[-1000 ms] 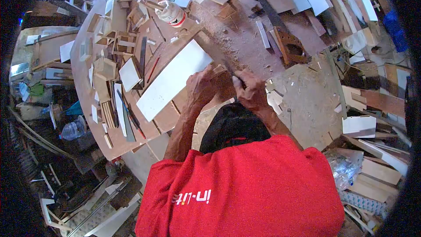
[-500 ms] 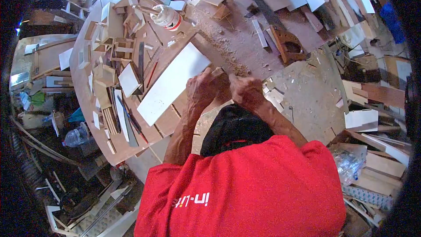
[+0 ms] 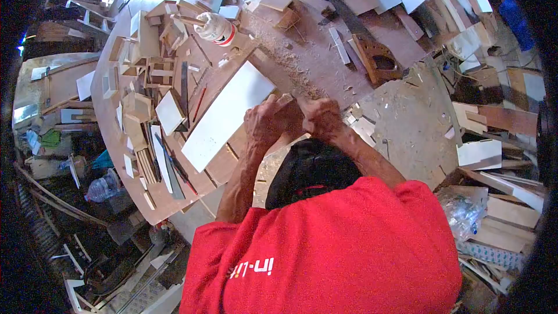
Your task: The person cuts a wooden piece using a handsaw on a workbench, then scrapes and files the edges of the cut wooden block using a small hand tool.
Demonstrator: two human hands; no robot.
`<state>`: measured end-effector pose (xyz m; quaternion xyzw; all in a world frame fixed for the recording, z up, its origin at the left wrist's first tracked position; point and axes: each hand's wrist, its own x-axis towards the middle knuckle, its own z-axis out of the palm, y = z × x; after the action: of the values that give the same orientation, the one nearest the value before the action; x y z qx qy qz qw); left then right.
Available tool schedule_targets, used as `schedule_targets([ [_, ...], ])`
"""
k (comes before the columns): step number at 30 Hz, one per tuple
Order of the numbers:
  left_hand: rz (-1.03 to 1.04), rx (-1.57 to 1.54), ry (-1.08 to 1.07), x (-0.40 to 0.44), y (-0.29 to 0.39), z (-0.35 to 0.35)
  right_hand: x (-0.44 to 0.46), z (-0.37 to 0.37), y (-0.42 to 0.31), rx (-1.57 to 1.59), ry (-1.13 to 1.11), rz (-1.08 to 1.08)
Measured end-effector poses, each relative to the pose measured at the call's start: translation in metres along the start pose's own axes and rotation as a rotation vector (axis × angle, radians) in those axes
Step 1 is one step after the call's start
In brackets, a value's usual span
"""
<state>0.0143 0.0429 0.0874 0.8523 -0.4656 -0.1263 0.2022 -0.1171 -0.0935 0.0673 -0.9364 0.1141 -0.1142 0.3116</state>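
Note:
My left hand (image 3: pixel 264 123) is closed, its fingers wrapped round a small piece of wood (image 3: pixel 285 99) whose pale end shows past the knuckles. Just to its right, my right hand (image 3: pixel 321 118) is also closed, the fingers curled and slightly blurred. What it grips is hidden. Both hands are close together at the near edge of the workbench (image 3: pixel 218 168). A long white board (image 3: pixel 229 117) lies flat on the bench, its right end beside my left hand. Wood shavings (image 3: pixel 303 70) are strewn beyond the hands.
A handsaw (image 3: pixel 378 61) with a wooden handle lies at the right of the bench. A white glue bottle (image 3: pixel 216 29) stands at the back. Small wooden boxes (image 3: pixel 160 70), a red pencil (image 3: pixel 199 103) and offcuts crowd the left. Boards (image 3: pixel 494 119) are piled at the far right.
My right hand has turned a little and shifted slightly to the right. The left hand keeps its hold on the piece of wood. The camera view has moved slightly.

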Motion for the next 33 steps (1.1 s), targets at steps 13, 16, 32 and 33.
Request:
schedule_targets([
  [13,-0.050,0.076,-0.048,-0.004,0.005,-0.002,-0.015,0.020,0.012,0.125,-0.025,0.337],
  [16,-0.041,0.047,0.107,-0.024,0.028,0.009,-0.017,0.019,0.007,0.420,0.022,0.647],
  [32,-0.145,-0.291,0.122,-0.047,0.016,0.034,-0.034,0.045,0.011,0.641,0.101,0.691],
  [33,-0.147,-0.292,0.126,-0.044,0.018,0.030,-0.033,0.045,0.008,0.662,0.158,0.659],
])
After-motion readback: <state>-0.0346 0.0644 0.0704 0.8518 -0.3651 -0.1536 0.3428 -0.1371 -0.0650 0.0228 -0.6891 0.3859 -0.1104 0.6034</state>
